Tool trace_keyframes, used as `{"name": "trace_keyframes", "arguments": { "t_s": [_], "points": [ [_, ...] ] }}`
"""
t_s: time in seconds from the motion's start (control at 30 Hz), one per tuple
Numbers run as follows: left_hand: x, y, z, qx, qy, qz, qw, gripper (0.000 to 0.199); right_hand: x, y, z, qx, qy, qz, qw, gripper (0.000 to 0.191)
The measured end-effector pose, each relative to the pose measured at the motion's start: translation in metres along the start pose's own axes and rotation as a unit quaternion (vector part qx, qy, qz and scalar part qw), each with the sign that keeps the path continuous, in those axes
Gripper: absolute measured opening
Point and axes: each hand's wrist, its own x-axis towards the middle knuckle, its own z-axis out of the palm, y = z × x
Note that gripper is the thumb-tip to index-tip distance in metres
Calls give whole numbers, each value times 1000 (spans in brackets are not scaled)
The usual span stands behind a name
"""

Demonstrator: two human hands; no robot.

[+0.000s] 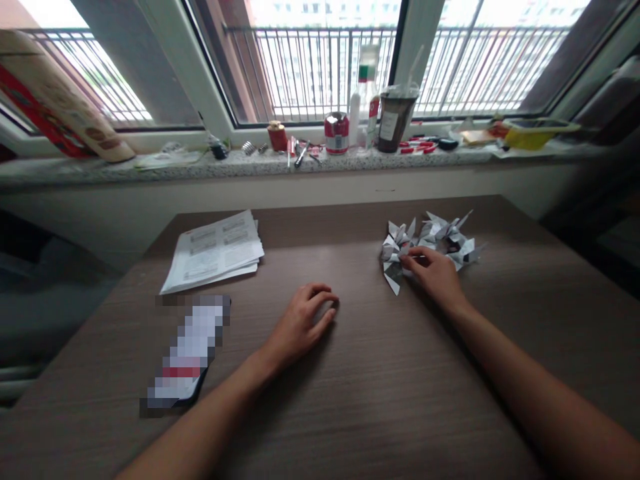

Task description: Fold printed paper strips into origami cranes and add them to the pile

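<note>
a: from my seat at the far end of the link, i wanted one thing first: where did the spiky paper cluster (393,248) lie from the fingers?

b: right at the fingertips of the right hand (434,277), spreading ahead of them and to their left. i saw a second cluster (443,230) ahead of the knuckles, to the right of those fingertips.

a: which hand was nearer?

b: the right hand, clearly; it seemed to me to touch the paper's right side. the left hand (303,320) lay well apart on the table (360,400), and from its fingers the paper was ahead and to the right.

a: how were the fingers set?

b: on the right, thumb and forefinger stood nearly together; i couldn't tell whether they had pinched a fold or only rested against it. on the left, they were loosely curled, with a gap before the thumb and nothing held.

a: and which way did the paper point?

b: its tips went several ways, but its long axis ran from near to far. one long tip pointed back toward the wearer, just nearer than the right fingertips. the second cluster ran mostly sideways.

a: anything by the left fingers?

b: a phone (195,340) to their left, and printed sheets (220,243) ahead and left.
</note>
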Motion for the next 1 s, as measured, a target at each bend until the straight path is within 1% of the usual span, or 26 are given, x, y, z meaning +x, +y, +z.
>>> {"name": "trace_keyframes", "arguments": {
  "t_s": [0.13, 0.3, 0.4, 0.63, 0.8, 1.0],
  "points": [
    [0, 0, 0, 2, 3, 3, 1000, 22, 18, 1, -3, -50, 16, -22, 998, 35],
    [1, 0, 0, 2, 4, 5, 1000, 22, 45, 8, -4, -81, 34, -26, 996, 28],
    [1, -1, 1, 5, 3, 7, 1000, 22, 55, 12, -4, -101, 43, -26, 994, 24],
    [1, 0, -1, 5, -3, 6, 1000, 22, 64, 20, -9, -138, 57, -16, 989, 21],
    [0, 0, -1, 8, 0, 9, 1000, 22, 69, 24, -15, -149, 79, -8, 986, 19],
    [1, -1, 0, 13, -1, 14, 1000, 23, 66, 23, -22, -135, 84, -10, 987, 25]
  ]
}}
